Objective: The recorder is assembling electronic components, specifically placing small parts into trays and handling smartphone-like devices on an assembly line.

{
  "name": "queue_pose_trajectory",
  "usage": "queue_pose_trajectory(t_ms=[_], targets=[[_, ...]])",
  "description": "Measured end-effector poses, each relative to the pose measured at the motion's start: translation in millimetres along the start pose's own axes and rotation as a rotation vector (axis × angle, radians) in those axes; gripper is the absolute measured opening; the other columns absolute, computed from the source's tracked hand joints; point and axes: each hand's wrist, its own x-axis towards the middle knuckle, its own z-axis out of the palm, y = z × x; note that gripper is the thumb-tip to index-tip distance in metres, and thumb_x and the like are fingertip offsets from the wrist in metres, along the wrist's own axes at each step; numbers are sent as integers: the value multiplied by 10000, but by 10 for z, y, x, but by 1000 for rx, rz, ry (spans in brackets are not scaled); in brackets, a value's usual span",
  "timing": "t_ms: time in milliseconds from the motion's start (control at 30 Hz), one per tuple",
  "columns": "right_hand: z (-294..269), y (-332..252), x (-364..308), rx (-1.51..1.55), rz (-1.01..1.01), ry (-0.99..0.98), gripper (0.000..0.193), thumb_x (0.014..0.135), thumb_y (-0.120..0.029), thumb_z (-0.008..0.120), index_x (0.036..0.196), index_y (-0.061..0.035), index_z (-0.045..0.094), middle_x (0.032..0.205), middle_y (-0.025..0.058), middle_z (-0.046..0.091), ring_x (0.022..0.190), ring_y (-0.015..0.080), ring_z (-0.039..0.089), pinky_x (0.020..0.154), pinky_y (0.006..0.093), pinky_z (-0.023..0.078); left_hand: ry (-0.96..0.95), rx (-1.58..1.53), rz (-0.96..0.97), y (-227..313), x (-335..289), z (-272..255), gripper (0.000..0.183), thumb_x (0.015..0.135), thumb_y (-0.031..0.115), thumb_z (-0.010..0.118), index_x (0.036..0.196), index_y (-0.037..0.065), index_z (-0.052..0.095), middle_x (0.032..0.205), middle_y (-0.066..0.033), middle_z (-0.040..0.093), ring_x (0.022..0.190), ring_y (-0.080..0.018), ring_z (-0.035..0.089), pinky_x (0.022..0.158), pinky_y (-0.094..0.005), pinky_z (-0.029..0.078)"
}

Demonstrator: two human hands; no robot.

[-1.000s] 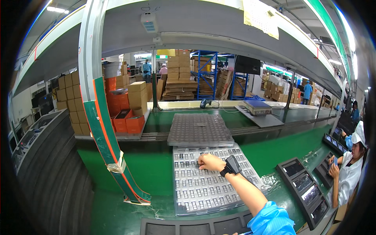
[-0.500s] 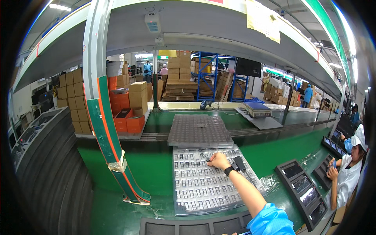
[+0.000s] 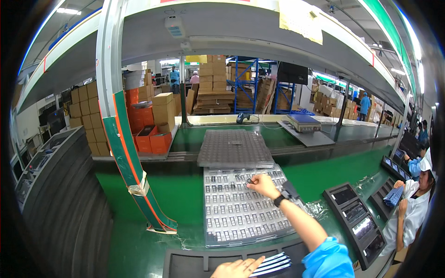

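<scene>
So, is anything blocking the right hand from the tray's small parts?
Nothing visible: the right hand is over the clear tray, at the small parts. The grey tray stack sits only at the far edge.

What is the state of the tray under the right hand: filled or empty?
Mostly filled: rows of small parts show across the tray. Covered far end: cannot tell.

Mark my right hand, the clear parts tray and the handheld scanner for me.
Right hand [image 3: 265, 185]: head view, on the back of the hand.
Clear parts tray [image 3: 250, 240]: head view, on its near rim.
Handheld scanner [image 3: 241, 118]: head view, on its dark body.
</scene>
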Motion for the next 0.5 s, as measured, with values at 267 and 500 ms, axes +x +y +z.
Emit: queue_pose_trajectory(t_ms=[267,500], targets=[[-921,-1098,-2091,676,85,-413,236,853,-190,767,998,-10,718,854,21,696,772,74,634,663,244,515,460,-451,-320,203,27,105,395,844,174,697,1225,90,631,1065,-88,711,945,-244,701,826,-343,559],[-877,-1238,-2664,419,-254,-221,174,798,-79,773,937,7,715,836,100,703,719,168,673,628,259,521,547,-178,-128,89,223,123,420,859,326,718,1245,177,649,1040,-18,727,839,-188,720,685,-287,575]])
